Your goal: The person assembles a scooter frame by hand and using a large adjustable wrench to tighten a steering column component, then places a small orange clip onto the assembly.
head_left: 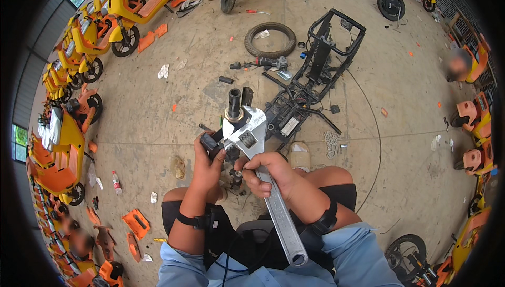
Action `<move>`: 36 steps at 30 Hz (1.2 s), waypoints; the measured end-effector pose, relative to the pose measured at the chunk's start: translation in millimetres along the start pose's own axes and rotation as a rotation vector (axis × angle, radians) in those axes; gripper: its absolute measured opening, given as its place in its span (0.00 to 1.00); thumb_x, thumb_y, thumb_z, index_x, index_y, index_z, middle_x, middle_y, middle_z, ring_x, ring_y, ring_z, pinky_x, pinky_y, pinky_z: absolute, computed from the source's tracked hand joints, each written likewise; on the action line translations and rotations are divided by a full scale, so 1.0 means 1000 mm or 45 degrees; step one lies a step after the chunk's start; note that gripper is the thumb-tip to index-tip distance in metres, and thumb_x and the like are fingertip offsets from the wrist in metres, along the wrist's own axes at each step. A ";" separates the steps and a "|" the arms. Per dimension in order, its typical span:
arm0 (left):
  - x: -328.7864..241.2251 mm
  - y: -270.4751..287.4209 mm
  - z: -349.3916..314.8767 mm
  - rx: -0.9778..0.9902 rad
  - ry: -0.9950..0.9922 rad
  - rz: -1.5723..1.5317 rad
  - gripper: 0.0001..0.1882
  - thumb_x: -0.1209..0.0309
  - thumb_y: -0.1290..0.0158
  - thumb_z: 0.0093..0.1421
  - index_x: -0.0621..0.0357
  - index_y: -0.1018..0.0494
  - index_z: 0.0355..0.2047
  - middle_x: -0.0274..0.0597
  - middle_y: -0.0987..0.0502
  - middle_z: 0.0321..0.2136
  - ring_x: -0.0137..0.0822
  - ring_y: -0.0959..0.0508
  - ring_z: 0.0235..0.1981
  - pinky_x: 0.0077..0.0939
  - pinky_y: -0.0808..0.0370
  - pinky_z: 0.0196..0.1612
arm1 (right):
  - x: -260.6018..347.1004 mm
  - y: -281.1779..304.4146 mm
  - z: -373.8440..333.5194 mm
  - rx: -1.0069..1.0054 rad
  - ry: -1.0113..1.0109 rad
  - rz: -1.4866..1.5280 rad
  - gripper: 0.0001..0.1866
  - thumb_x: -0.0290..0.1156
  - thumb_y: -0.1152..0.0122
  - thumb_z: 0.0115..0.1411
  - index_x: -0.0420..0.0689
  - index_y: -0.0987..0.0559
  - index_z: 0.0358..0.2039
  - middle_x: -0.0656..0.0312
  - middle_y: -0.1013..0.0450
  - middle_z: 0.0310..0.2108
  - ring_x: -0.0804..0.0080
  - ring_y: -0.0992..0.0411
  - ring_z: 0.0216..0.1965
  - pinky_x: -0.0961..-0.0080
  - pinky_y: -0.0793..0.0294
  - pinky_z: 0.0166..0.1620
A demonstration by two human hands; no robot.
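Observation:
My right hand [269, 173] is closed round the handle of a large silver adjustable wrench [280, 214], just below its head. The wrench's jaws sit around or against a ring-shaped nut [233, 114] at the base of a black upright tube [234, 97]. My left hand [208, 165] grips a black metal part [210, 142] beside the wrench head, which seems to belong with the tube. The lower end of this part is largely hidden behind my hands and the wrench.
Ahead on the concrete floor lie a black scooter frame [315, 76], a tire [269, 38], a red-and-black power tool [271, 63] and a chain [331, 144]. Yellow-orange scooters [63, 166] line both sides. A bottle [116, 183] and orange panels [137, 223] lie at left.

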State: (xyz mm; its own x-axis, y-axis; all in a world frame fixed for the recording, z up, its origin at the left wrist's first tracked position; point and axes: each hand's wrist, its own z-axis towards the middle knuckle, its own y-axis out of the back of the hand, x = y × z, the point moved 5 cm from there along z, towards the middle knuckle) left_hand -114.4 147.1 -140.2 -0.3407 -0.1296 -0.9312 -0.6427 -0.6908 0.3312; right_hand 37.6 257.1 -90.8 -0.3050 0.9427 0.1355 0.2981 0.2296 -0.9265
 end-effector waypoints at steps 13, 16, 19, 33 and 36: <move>0.001 -0.005 -0.003 -0.112 0.025 0.145 0.31 0.83 0.47 0.59 0.64 0.49 0.59 0.52 0.34 0.50 0.41 0.29 0.50 0.32 0.31 0.55 | -0.016 -0.012 0.012 0.230 0.125 0.401 0.10 0.28 0.58 0.62 0.38 0.27 0.37 0.66 0.37 0.13 0.79 0.44 0.08 0.78 0.42 0.12; -0.003 -0.008 -0.004 -0.140 0.055 0.083 0.30 0.84 0.47 0.59 0.63 0.48 0.58 0.50 0.33 0.48 0.39 0.28 0.47 0.31 0.30 0.52 | -0.022 -0.017 0.017 0.182 0.178 0.385 0.10 0.29 0.57 0.62 0.38 0.27 0.37 0.67 0.38 0.13 0.79 0.44 0.08 0.78 0.42 0.13; -0.008 -0.009 -0.003 -0.155 0.115 0.048 0.28 0.84 0.47 0.60 0.61 0.47 0.56 0.47 0.32 0.45 0.36 0.28 0.45 0.30 0.29 0.50 | -0.027 -0.023 0.020 0.177 0.227 0.343 0.09 0.31 0.56 0.63 0.41 0.30 0.37 0.66 0.38 0.15 0.79 0.46 0.08 0.78 0.42 0.14; 0.100 0.008 -0.023 -0.162 0.450 0.104 0.28 0.71 0.52 0.60 0.60 0.46 0.60 0.51 0.34 0.47 0.42 0.30 0.48 0.32 0.31 0.52 | -0.049 -0.054 0.054 0.058 0.519 0.387 0.09 0.30 0.59 0.62 0.42 0.30 0.37 0.64 0.36 0.13 0.77 0.46 0.08 0.76 0.41 0.15; 0.073 0.000 -0.016 -0.145 0.335 0.040 0.28 0.70 0.52 0.60 0.60 0.46 0.60 0.52 0.34 0.47 0.43 0.30 0.48 0.33 0.31 0.52 | -0.045 -0.051 0.052 0.078 0.529 0.385 0.09 0.30 0.59 0.62 0.42 0.30 0.37 0.64 0.36 0.14 0.77 0.45 0.08 0.76 0.41 0.15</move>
State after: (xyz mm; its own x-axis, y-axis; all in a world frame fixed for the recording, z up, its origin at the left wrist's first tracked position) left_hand -128.5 126.3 -210.9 -0.1600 -0.3220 -0.9331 -0.5484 -0.7570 0.3552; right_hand -11.4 190.1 -67.6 0.1749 0.9843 -0.0248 0.2600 -0.0705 -0.9630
